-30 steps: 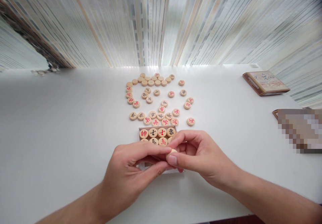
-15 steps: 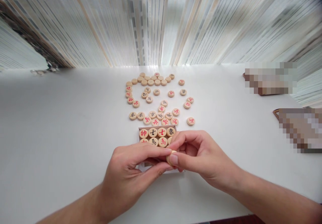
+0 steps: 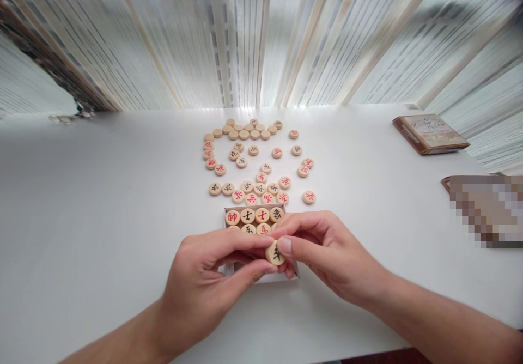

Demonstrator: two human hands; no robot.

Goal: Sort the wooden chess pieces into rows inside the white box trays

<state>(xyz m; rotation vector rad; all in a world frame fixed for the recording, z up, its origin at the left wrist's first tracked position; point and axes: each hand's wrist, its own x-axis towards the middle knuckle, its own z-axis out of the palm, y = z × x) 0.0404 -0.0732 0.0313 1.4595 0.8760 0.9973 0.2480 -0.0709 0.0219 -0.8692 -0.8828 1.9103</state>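
Between my two hands, just above the near part of a white box, is a round wooden Chinese chess piece point(image 3: 274, 254) with a black character facing up. My left hand point(image 3: 216, 274) pinches its left side between thumb and forefinger. From the right, my right hand point(image 3: 322, 255) grips the same piece, its thumb lying over the upper edge. Under the hands the open box point(image 3: 225, 219) holds rows of pieces, among them a red-marked piece point(image 3: 232, 217) at its far left corner. The box's near part is mostly hidden by my hands.
Beyond the box, loose chess pieces point(image 3: 259, 188) lie scattered on the white table point(image 3: 102, 217), some showing red or black characters, some blank side up. A flat decorated box point(image 3: 431, 133) rests at the far right, with a blurred-out object point(image 3: 486, 211) nearer. A striped curtain point(image 3: 245, 37) hangs behind.
The chess piece between my hands has turned, so its black character now shows. My hands have barely shifted. The white box and loose pieces stay where they were.
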